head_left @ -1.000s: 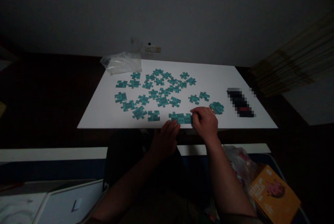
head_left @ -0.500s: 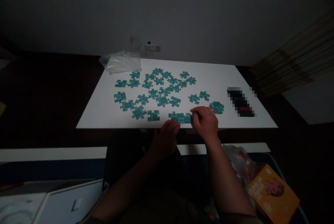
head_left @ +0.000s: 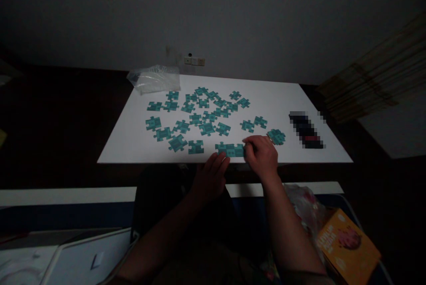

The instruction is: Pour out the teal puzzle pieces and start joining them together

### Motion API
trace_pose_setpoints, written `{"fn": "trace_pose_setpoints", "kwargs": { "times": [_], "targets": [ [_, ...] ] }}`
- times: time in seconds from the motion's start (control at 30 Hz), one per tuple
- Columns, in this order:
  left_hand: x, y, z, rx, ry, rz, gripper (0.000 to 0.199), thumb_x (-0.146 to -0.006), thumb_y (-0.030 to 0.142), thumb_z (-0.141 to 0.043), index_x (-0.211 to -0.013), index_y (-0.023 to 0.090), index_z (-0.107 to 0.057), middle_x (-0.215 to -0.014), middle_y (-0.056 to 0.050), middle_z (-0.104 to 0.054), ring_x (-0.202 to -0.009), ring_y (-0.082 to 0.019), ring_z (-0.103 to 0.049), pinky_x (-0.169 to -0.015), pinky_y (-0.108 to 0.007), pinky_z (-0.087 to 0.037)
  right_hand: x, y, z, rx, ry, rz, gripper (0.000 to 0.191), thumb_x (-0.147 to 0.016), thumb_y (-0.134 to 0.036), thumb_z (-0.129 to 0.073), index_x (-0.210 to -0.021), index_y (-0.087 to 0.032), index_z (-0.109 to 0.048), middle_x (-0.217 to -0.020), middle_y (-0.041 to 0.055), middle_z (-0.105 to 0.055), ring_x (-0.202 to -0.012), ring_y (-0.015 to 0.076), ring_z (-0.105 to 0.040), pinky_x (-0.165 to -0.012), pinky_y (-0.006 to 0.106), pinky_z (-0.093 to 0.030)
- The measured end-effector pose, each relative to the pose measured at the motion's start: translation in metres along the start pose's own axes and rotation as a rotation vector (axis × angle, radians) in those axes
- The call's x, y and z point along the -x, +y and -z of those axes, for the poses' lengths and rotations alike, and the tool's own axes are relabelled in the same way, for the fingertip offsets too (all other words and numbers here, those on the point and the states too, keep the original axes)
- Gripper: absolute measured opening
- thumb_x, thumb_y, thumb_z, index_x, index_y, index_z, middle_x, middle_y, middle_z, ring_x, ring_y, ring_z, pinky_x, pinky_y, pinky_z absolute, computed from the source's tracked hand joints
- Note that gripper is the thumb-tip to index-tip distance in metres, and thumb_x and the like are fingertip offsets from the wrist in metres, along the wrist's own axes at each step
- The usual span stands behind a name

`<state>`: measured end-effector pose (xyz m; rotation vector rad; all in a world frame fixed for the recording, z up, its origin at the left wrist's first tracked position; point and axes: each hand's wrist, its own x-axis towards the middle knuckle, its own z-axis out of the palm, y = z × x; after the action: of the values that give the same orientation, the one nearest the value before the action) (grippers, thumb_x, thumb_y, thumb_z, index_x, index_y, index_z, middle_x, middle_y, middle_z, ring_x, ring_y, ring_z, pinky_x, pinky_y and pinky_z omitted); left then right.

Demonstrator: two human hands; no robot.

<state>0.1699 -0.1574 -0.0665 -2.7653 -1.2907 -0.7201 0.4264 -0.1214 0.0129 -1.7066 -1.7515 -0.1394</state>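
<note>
In the head view, the left hand (head_left: 210,179) is held with its fingers spread and slightly curved, the fingertips at the near side of a joined strip of teal jigsaw pieces (head_left: 229,150). The right hand (head_left: 261,156) is angled inward from the forearm, with thumb and fingers pressed together in a pinch on the strip's right end; the exact contact is partly hidden. A ring is worn on this hand. The strip lies by the near edge of the white surface (head_left: 282,99), around mid-width. Loose teal jigsaw pieces (head_left: 207,128) are scattered beyond it across the middle. A clear plastic bag (head_left: 153,79) is placed at the far left corner, and a blurred dark object (head_left: 305,130) near the right edge. Compared with the earlier frames, the hand poses and the strip are unchanged; only the view is shifted slightly.
</note>
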Motion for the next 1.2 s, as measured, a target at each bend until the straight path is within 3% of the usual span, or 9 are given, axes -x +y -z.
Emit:
{"fn": "trace_pose_setpoints", "kwargs": {
  "times": [0.37,0.5,0.6,0.7,0.8,0.93,1.1,1.2],
  "targets": [
    [0.000,0.002,-0.004,-0.026,0.039,-0.021,0.077,-0.105,0.023,-0.074,-0.182,0.031,-0.068,-0.184,-0.010,-0.072,-0.172,-0.035,-0.065,-0.124,-0.058,-0.063,0.001,0.000,0.000,-0.020,0.025,0.012,0.019,-0.106,-0.021,-0.064,-0.104,-0.032,-0.080,-0.105,0.0075,-0.091,-0.103,0.0358,-0.082,-0.097,0.051,-0.062],
    [0.004,0.012,0.008,-0.020,-0.049,0.036,0.090,-0.106,0.027,-0.074,-0.193,0.039,-0.054,-0.193,-0.007,-0.061,-0.182,-0.037,-0.054,-0.125,-0.069,-0.057,0.000,-0.004,0.004,0.005,-0.033,-0.044,0.022,-0.107,-0.021,-0.062,-0.104,-0.031,-0.081,-0.108,0.0088,-0.092,-0.107,0.0356,-0.082,-0.100,0.051,-0.062],
    [0.007,0.011,0.021,-0.015,-0.048,0.091,0.097,-0.103,0.027,-0.078,-0.194,0.046,-0.049,-0.192,-0.008,-0.061,-0.182,-0.043,-0.054,-0.125,-0.075,-0.052,-0.001,-0.005,0.004,0.003,-0.024,-0.043,0.022,-0.107,-0.023,-0.062,-0.104,-0.027,-0.083,-0.109,0.0120,-0.092,-0.106,0.0348,-0.080,-0.100,0.048,-0.060],
    [0.009,-0.004,0.037,-0.038,0.005,0.186,0.085,-0.103,0.028,-0.079,-0.186,0.041,-0.062,-0.189,-0.010,-0.066,-0.178,-0.044,-0.059,-0.125,-0.071,-0.052,-0.001,-0.003,0.003,-0.009,-0.010,-0.027,0.022,-0.107,-0.023,-0.062,-0.104,-0.025,-0.084,-0.108,0.0135,-0.091,-0.105,0.0342,-0.078,-0.098,0.047,-0.058],
    [0.010,-0.033,0.055,-0.086,0.112,0.325,0.069,-0.105,0.028,-0.076,-0.174,0.033,-0.072,-0.186,-0.012,-0.070,-0.174,-0.045,-0.062,-0.124,-0.066,-0.050,0.000,-0.002,0.002,-0.022,-0.011,-0.022,0.023,-0.107,-0.022,-0.062,-0.104,-0.024,-0.085,-0.107,0.0134,-0.091,-0.105,0.0334,-0.078,-0.099,0.046,-0.057],
    [0.017,-0.071,0.073,-0.144,0.209,0.416,0.070,-0.105,0.029,-0.072,-0.175,0.031,-0.067,-0.179,-0.013,-0.075,-0.169,-0.043,-0.066,-0.121,-0.062,-0.047,0.000,-0.002,0.002,-0.023,-0.003,-0.008,0.023,-0.107,-0.022,-0.062,-0.104,-0.024,-0.085,-0.107,0.0136,-0.091,-0.104,0.0328,-0.078,-0.099,0.046,-0.057],
    [0.030,-0.090,0.072,-0.156,0.260,0.395,0.060,-0.107,0.028,-0.072,-0.167,0.033,-0.073,-0.170,-0.012,-0.083,-0.158,-0.040,-0.075,-0.124,-0.059,-0.043,0.000,-0.001,0.000,-0.009,-0.012,-0.029,0.022,-0.105,-0.022,-0.063,-0.104,-0.026,-0.084,-0.107,0.0114,-0.091,-0.105,0.0332,-0.079,-0.100,0.047,-0.058],
    [0.034,-0.094,0.065,-0.148,0.226,0.410,0.055,-0.108,0.027,-0.073,-0.163,0.032,-0.077,-0.173,-0.013,-0.080,-0.162,-0.041,-0.073,-0.125,-0.060,-0.043,0.000,-0.001,0.001,-0.006,-0.006,-0.020,0.022,-0.106,-0.022,-0.063,-0.103,-0.026,-0.084,-0.107,0.0119,-0.091,-0.105,0.0340,-0.079,-0.098,0.047,-0.058]
  ]
}}
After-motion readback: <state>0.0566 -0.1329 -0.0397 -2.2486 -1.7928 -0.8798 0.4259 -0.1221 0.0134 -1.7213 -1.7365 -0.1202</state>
